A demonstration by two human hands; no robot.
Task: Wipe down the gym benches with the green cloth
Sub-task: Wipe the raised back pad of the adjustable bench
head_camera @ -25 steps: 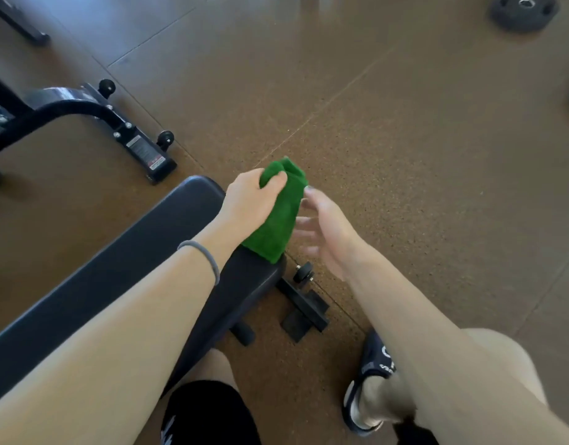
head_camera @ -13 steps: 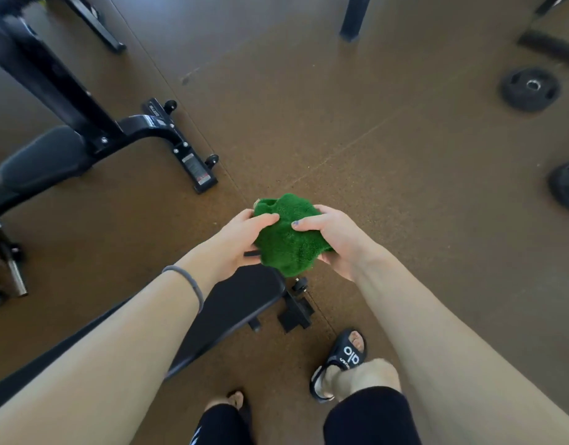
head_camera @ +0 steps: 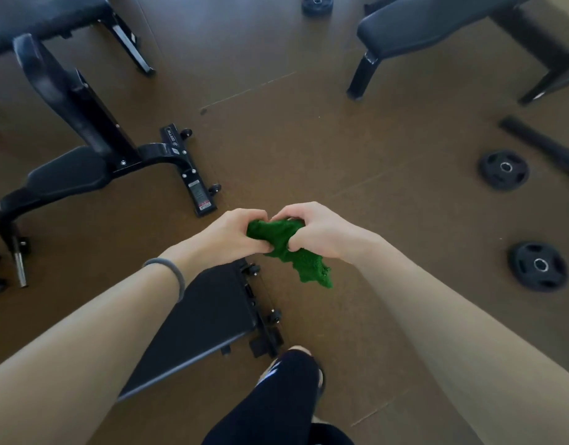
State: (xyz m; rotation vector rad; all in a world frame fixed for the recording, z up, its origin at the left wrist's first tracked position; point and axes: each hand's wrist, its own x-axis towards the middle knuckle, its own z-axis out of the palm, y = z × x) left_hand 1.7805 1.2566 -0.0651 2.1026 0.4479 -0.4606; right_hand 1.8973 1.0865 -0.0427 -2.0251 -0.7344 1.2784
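The green cloth (head_camera: 293, 248) is bunched up in the air between both hands, above the floor just past the end of a black bench. My left hand (head_camera: 227, 234) grips its left part with curled fingers. My right hand (head_camera: 320, 234) grips the right part, and a crumpled tail of cloth hangs down below it. The nearest black bench pad (head_camera: 206, 319) lies below my left forearm, its wheeled foot pointing to the right.
An adjustable black bench (head_camera: 68, 175) stands at the left, another bench (head_camera: 42, 14) at the top left, and a third bench (head_camera: 437, 20) at the top right. Weight plates (head_camera: 503, 170) (head_camera: 538, 266) lie on the brown floor at right. My leg (head_camera: 276, 399) is below.
My right hand came in and took hold of the cloth alongside the left. The cloth rose off the bench end, and my view lifted, showing more benches and plates.
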